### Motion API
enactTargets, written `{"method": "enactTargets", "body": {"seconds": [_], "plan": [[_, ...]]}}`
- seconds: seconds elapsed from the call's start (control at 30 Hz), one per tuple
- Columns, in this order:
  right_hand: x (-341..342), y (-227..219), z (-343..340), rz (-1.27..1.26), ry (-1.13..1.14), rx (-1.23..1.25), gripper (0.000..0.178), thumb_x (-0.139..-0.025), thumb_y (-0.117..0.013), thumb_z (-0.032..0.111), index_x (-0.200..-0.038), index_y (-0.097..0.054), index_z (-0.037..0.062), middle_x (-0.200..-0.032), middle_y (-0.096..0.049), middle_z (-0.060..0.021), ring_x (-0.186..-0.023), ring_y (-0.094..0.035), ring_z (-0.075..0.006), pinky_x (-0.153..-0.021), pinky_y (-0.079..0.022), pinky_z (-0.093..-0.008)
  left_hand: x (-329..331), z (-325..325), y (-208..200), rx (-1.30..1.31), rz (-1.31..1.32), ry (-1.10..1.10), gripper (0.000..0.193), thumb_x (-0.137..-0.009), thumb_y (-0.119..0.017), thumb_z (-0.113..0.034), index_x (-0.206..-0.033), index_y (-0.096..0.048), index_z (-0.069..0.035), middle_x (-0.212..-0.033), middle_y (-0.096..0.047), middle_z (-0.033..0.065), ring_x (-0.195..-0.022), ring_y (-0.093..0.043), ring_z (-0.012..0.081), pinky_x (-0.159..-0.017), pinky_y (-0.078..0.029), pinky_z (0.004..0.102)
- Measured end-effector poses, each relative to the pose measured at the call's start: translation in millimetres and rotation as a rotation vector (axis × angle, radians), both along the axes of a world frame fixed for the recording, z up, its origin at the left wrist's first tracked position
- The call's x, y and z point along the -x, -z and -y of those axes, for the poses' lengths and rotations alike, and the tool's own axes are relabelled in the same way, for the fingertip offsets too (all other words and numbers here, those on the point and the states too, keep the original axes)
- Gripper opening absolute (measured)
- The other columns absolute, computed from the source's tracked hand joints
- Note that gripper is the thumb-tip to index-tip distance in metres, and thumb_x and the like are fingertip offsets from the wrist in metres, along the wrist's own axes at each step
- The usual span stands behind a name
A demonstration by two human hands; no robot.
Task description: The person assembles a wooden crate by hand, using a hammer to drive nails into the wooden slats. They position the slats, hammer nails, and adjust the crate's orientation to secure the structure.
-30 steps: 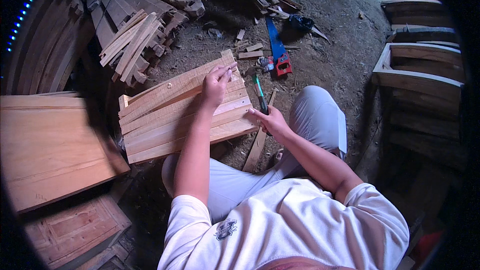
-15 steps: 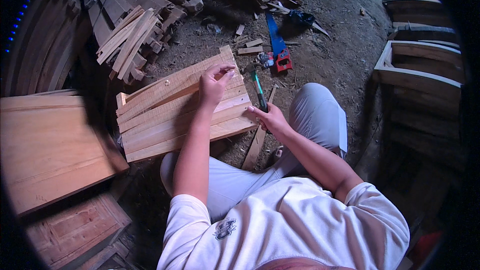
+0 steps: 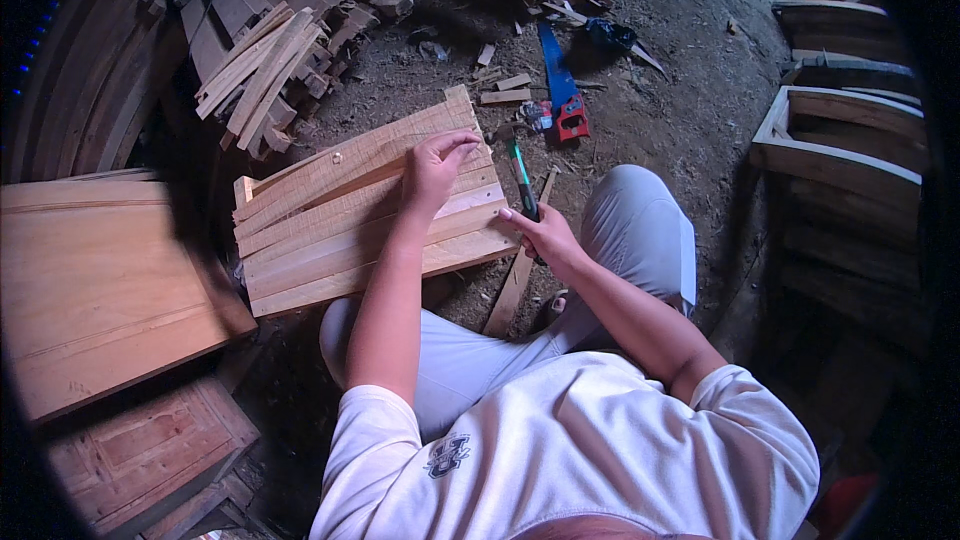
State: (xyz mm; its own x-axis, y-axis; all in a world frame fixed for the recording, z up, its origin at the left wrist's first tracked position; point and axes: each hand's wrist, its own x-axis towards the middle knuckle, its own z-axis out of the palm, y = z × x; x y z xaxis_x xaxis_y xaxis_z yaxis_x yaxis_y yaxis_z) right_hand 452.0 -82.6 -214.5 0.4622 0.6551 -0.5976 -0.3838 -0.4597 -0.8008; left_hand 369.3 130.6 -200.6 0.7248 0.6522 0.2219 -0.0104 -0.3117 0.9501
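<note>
Head camera: right fingers (image 3: 516, 218) grip the hammer (image 3: 521, 172), while left fingers (image 3: 457, 140) pinch together, anything between them indistinct.

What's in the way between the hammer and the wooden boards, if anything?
Nothing but hands: the left hand is over the wooden boards near their right end, its fingertips near the head of the hammer; the right hand grips the handle, thumb at the boards' edge. Nothing else shows between.

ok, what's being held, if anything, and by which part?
Right hand: hammer, gripped toward the end of its handle. Left hand: fingers pinched over the wooden slats; can't tell whether they hold anything small.
</note>
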Motion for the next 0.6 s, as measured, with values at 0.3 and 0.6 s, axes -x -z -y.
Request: {"method": "enactTargets", "body": {"seconds": [0.3,0.6], "plan": [[-2.4,3.2,1.4,-0.006,-0.009,-0.008,0.044,-0.089,-0.080,0.044,-0.090,-0.052,0.0101,-0.070,-0.048,0.0050,-0.055,-0.046,-0.0058,-0.048,-0.038,-0.0245,-1.0,10.3,-11.0,0.005,-0.025,-0.015,0.011,-0.093,-0.069,-0.003,-0.101,-0.076,0.000,-0.091,-0.077,0.0053,-0.081,-0.071,0.0091,-0.073,-0.056,0.0244],[-1.1,-0.7,-0.2,0.007,-0.016,0.010,0.045,-0.088,-0.081,0.044,-0.091,-0.051,0.0101,-0.069,-0.047,0.0051,-0.055,-0.047,-0.0058,-0.048,-0.038,-0.0243,-0.2,8.6,-3.3,0.016,-0.016,-0.055,0.012,-0.092,-0.071,-0.005,-0.101,-0.076,-0.001,-0.088,-0.077,0.0053,-0.078,-0.072,0.0101,-0.070,-0.056,0.0248]]}}
